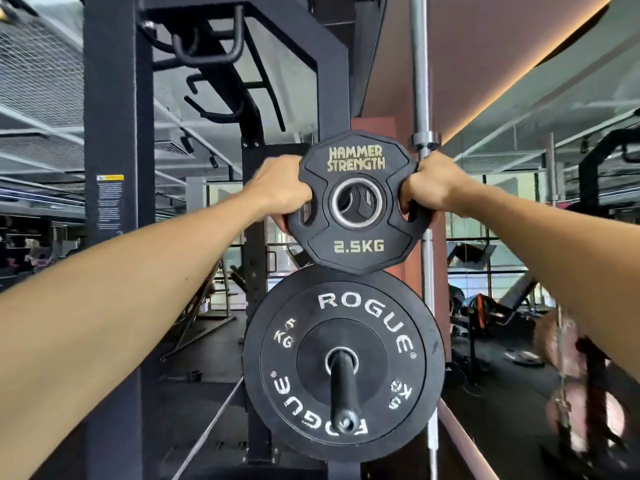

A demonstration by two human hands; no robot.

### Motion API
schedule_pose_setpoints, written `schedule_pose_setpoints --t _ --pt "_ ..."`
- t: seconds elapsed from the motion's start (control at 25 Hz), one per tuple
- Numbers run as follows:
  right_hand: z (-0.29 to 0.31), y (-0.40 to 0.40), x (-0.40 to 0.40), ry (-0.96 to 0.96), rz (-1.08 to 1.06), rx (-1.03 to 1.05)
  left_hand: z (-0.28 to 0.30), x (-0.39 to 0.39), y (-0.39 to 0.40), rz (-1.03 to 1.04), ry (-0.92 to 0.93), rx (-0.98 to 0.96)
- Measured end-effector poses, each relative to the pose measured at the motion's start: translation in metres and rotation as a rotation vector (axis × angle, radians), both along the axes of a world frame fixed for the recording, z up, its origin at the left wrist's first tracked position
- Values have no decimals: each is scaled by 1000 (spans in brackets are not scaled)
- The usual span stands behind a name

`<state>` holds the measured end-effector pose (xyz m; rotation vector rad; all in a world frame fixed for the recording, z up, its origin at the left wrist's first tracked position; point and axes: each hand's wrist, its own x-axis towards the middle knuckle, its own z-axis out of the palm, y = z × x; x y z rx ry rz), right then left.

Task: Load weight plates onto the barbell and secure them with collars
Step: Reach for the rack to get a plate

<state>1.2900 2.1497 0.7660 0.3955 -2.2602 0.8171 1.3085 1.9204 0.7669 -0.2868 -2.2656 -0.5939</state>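
At the storage rack (117, 202), directly ahead of us, we hold the 2.5 kg plate (356, 202) upright at about head height, its lower edge just above the 5 kg plate (343, 362) that sits on a black storage peg (343, 393). Our left hand (280, 192) curls through the left grip slot and our right hand (429, 185) through the right one, so both are closed on the plate. To carry out this step well, we judge that we should keep the plate level between both grips, draw it straight toward us until it is well apart from the rack, and only then turn toward the bar sleeve. We keep our fingers out of the centre hole. A bare barbell (420, 98) stands upright just behind the right hand; whether it is the one to load we cannot tell. No collars are visible. Our fingertips are hidden behind the plate, and the right background is blurred.
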Motion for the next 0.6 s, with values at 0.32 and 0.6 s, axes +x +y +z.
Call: schedule_pose_setpoints --t 0.32,0.6 --pt "29 -17 -17 -28 74 -27 29 -3 -15 -12 17 66" --pt "36 -24 -57 -5 93 -79 35 -42 -21 -3 1 51"
